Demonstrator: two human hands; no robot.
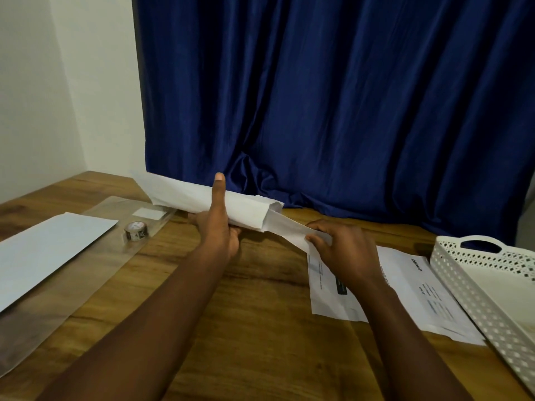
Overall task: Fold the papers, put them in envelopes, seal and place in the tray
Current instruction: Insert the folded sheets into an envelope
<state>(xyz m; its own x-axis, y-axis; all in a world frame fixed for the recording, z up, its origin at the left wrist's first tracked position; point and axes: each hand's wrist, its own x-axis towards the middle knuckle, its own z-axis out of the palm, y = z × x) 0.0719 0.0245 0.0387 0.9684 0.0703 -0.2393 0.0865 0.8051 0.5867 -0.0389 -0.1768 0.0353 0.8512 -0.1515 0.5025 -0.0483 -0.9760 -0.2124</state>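
Note:
My left hand (217, 224) grips a long white envelope (185, 195) held above the wooden table, thumb up across its front, fingers behind. A folded white paper (285, 225) sticks out of the envelope's open right end. My right hand (338, 247) pinches the paper's outer end, just right of the envelope mouth. A white perforated tray (474, 287) with a handle cut-out stands at the right edge of the table. Printed papers (411, 287) lie flat between my right arm and the tray.
Another white envelope (49, 250) lies on a clear plastic sleeve (95, 273) at the left. A roll of clear tape (136, 230) stands on that sleeve. A dark blue curtain (333, 105) hangs behind the table; a white wall (43, 82) is at left.

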